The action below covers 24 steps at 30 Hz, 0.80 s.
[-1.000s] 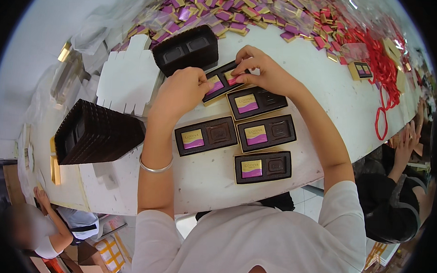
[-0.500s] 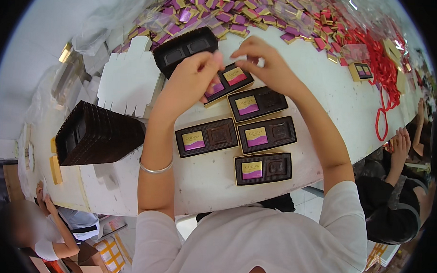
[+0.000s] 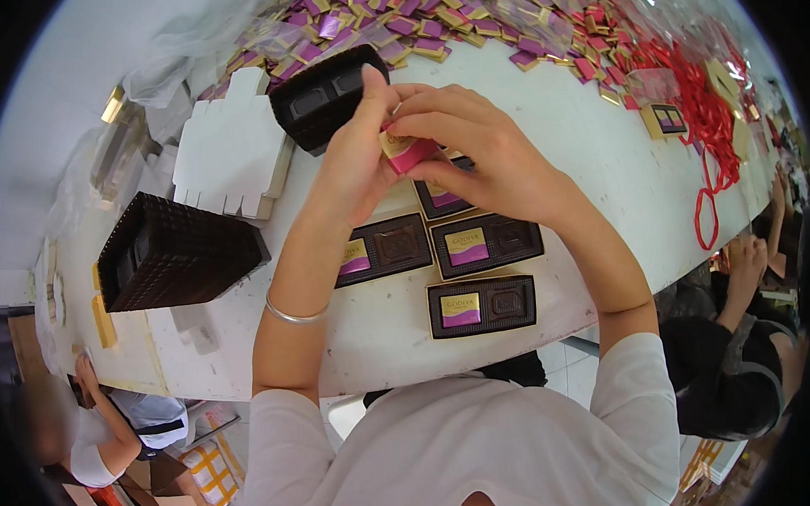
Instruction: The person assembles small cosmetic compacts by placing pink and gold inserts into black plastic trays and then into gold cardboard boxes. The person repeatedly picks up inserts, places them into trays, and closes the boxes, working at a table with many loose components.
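Observation:
In front of me my left hand point(image 3: 353, 166) and my right hand point(image 3: 480, 144) meet around a pink-and-gold wrapped chocolate point(image 3: 408, 153). The right thumb presses below it with fingers curled over the top; the left palm lies against its other side. Below my hands, small gold boxes with dark trays stand on the table: a left box point(image 3: 396, 244), a right box point(image 3: 486, 242) and a nearest box point(image 3: 481, 306). Each shows a purple-and-gold chocolate beside a dark square compartment. Another box point(image 3: 443, 194) is partly hidden by my right hand.
A stack of dark trays point(image 3: 326, 99) leans beyond my left hand; a taller tray stack point(image 3: 182, 254) lies further left. White flat cartons point(image 3: 235, 149) sit between them. Wrapped chocolates point(image 3: 404, 25) cover the far side, with red ribbon point(image 3: 696, 103) at right. Co-workers sit at both sides.
My hands, apart above a box half a second ago, have come together. The pink-and-gold chocolate, which lay in that box, is now held up between them.

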Motion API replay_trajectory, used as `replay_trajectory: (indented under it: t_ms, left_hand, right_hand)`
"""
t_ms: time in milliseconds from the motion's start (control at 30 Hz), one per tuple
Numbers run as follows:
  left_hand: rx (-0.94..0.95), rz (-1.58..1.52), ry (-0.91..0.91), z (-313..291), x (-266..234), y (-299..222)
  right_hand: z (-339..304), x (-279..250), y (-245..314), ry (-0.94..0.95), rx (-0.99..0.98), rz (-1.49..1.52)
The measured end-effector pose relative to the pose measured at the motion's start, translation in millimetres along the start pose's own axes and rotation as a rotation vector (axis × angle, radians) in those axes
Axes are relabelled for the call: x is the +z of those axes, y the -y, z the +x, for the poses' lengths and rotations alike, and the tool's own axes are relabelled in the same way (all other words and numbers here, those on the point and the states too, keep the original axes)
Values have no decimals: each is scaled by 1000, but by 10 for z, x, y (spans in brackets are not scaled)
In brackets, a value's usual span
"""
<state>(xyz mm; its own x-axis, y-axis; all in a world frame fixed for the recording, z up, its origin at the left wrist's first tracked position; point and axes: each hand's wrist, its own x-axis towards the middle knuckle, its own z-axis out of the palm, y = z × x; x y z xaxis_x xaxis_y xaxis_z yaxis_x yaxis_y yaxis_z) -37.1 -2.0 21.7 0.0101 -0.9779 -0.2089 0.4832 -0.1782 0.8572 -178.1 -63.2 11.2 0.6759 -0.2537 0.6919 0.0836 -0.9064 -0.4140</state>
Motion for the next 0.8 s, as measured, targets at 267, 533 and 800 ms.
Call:
replay_trajectory:
  t_ms: [267, 533, 800]
  left_hand:
    - [3, 151, 172, 18, -163, -27]
    - [96, 135, 156, -27, -124, -61]
    - [66, -34, 216, -9, -194, -80]
  right_hand:
    - [-280, -591, -58, 85, 424, 236]
    - [-898, -319, -295, 231, 588, 262]
    - [-911, -225, -374, 190, 671, 292]
